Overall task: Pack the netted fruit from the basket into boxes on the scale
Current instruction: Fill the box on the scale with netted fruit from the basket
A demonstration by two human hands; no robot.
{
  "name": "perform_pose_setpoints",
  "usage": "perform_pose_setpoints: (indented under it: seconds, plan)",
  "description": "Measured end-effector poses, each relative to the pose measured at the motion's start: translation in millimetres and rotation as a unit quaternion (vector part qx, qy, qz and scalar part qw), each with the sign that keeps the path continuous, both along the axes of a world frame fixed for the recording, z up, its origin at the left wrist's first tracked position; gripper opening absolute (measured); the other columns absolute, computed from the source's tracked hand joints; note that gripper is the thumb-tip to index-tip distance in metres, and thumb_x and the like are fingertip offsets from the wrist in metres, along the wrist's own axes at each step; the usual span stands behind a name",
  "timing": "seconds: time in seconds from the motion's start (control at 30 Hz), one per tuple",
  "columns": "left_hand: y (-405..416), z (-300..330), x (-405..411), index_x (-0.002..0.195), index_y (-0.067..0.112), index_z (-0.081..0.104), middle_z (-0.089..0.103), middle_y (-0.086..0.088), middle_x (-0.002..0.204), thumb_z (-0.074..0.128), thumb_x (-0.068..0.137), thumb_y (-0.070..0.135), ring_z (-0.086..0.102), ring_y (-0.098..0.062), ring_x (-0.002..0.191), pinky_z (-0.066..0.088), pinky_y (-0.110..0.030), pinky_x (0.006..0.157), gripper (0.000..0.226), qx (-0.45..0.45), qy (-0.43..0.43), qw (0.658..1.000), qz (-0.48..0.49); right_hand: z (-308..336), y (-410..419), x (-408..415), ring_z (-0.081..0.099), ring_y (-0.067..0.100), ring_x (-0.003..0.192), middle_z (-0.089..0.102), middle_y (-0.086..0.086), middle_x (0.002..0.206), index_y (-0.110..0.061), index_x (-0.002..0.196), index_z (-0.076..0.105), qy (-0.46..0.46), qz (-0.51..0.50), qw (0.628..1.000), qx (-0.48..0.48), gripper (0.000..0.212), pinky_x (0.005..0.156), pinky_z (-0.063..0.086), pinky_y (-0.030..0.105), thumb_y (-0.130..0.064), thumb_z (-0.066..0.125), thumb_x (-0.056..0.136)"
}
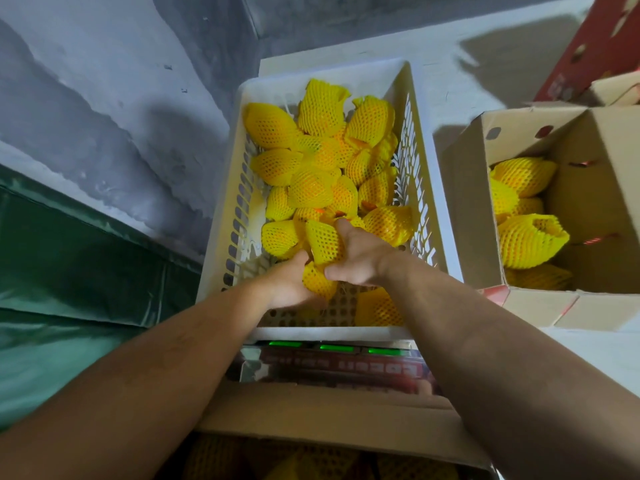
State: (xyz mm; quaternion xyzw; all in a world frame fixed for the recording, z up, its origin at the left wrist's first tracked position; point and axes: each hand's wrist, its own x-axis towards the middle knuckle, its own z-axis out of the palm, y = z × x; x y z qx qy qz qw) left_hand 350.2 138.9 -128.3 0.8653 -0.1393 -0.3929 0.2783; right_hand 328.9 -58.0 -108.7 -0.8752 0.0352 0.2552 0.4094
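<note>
Nearest: open brown cardboard box, yellow netted fruit dim inside; behind it, scale with green lit digits. Beyond: white slotted plastic basket, still well filled. Left hand and right hand both gripping yellow foam-netted fruit at basket's near end. Probably soft, springy sleeves over firm, bruisable fruit; best cupped round the middle, not pinched by loose net ends. Far right: second brown cardboard box, partly filled.
</note>
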Motion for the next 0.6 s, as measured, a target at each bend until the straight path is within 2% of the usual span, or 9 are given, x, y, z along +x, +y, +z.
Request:
perform_pose_setpoints:
  seconds: [0.07, 0.13, 0.17, 0.23, 0.3, 0.4, 0.43, 0.53, 0.6]
  plan:
    - [3.1, 2.3, 1.8, 0.151, 0.027, 0.039, 0.062, -0.003, 0.136, 0.093, 0.063, 0.043, 0.062, -0.028, 0.124, 0.052, -0.055, 0.104, 0.104, -0.030, -0.009, 0.998, 0.051, 2.1, -1.2, 2.1, 0.063, 0.031, 0.104, 0.063, 0.005, 0.115, -0.029, 0.140, 0.035, -0.021, -0.035, 0.999, 0.022, 0.079, 0.079, 0.053, 0.038, -0.043, 0.079, 0.075]
    - [2.1, 16.0, 3.0, 0.141, 0.035, 0.035, 0.066, 0.000, 0.117, 0.087, 0.055, 0.057, 0.070, -0.020, 0.101, 0.062, -0.045, 0.084, 0.103, 0.004, -0.013, 0.995, 0.096, 5.1, -3.1, 3.7, 0.064, 0.025, 0.088, 0.064, 0.001, 0.097, -0.030, 0.132, 0.038, -0.030, -0.076, 0.996, 0.020, 0.075, 0.064, 0.048, 0.034, -0.055, 0.073, 0.071]
    - [0.7, 26.0, 4.4, 0.135, 0.042, 0.031, 0.065, 0.002, 0.109, 0.083, 0.053, 0.063, 0.070, -0.017, 0.091, 0.062, -0.037, 0.071, 0.100, 0.025, -0.024, 0.992, 0.122, 8.0, -3.8, 4.4, 0.063, 0.023, 0.086, 0.064, 0.000, 0.096, -0.029, 0.129, 0.039, -0.034, -0.105, 0.994, 0.022, 0.075, 0.063, 0.047, 0.034, -0.061, 0.069, 0.069]
    - [-2.2, 50.2, 9.3, 0.129, 0.047, 0.025, 0.061, 0.005, 0.102, 0.081, 0.051, 0.066, 0.066, -0.010, 0.080, 0.058, -0.028, 0.056, 0.098, 0.014, -0.055, 0.982, 0.179, 14.7, -5.0, 6.8, 0.063, 0.025, 0.096, 0.066, 0.000, 0.107, -0.028, 0.128, 0.043, -0.047, -0.180, 0.980, 0.071, 0.074, 0.076, 0.051, 0.038, -0.067, 0.064, 0.069]
    - [0.0, 78.7, 11.8, 0.141, 0.037, 0.025, 0.057, 0.006, 0.108, 0.086, 0.059, 0.059, 0.064, -0.010, 0.088, 0.055, -0.028, 0.059, 0.104, -0.029, -0.083, 0.970, 0.226, 27.7, -2.7, 5.8, 0.063, 0.024, 0.107, 0.067, -0.005, 0.118, -0.029, 0.129, 0.047, -0.060, -0.230, 0.957, 0.168, 0.064, 0.088, 0.052, 0.040, -0.063, 0.066, 0.078]
    - [13.7, 121.6, -5.3, 0.145, 0.028, 0.032, 0.060, 0.004, 0.119, 0.092, 0.075, 0.039, 0.065, -0.011, 0.099, 0.057, -0.029, 0.067, 0.092, -0.119, -0.080, 0.951, 0.273, 56.9, 4.8, -8.9, 0.069, 0.013, 0.097, 0.073, -0.020, 0.101, -0.030, 0.131, 0.054, -0.076, -0.216, 0.929, 0.290, 0.045, 0.074, 0.058, 0.028, -0.048, 0.068, 0.092]
    - [18.4, 135.4, -17.8, 0.145, 0.028, 0.035, 0.062, 0.003, 0.121, 0.093, 0.074, 0.035, 0.067, -0.012, 0.101, 0.060, -0.030, 0.070, 0.092, -0.160, -0.070, 0.942, 0.288, 71.6, 7.9, -17.9, 0.070, 0.011, 0.092, 0.073, -0.023, 0.097, -0.031, 0.132, 0.054, -0.079, -0.197, 0.928, 0.307, 0.045, 0.070, 0.058, 0.025, -0.047, 0.068, 0.093]
    - [27.7, 169.6, -71.7, 0.140, 0.034, 0.042, 0.063, -0.002, 0.129, 0.093, 0.058, 0.033, 0.069, -0.022, 0.113, 0.060, -0.048, 0.094, 0.096, -0.270, -0.044, 0.906, 0.324, 122.2, 16.1, -57.4, 0.073, 0.007, 0.087, 0.074, -0.018, 0.100, -0.036, 0.136, 0.051, -0.100, -0.139, 0.939, 0.299, 0.056, 0.070, 0.058, 0.023, -0.053, 0.070, 0.086]
    - [34.7, 188.2, -111.7, 0.135, 0.036, 0.045, 0.064, -0.005, 0.130, 0.090, 0.059, 0.026, 0.070, -0.026, 0.117, 0.060, -0.051, 0.097, 0.089, -0.363, -0.014, 0.869, 0.335, 155.5, 24.0, -88.9, 0.073, 0.008, 0.086, 0.073, -0.016, 0.099, -0.036, 0.133, 0.051, -0.134, -0.123, 0.939, 0.292, 0.058, 0.069, 0.057, 0.022, -0.053, 0.071, 0.082]
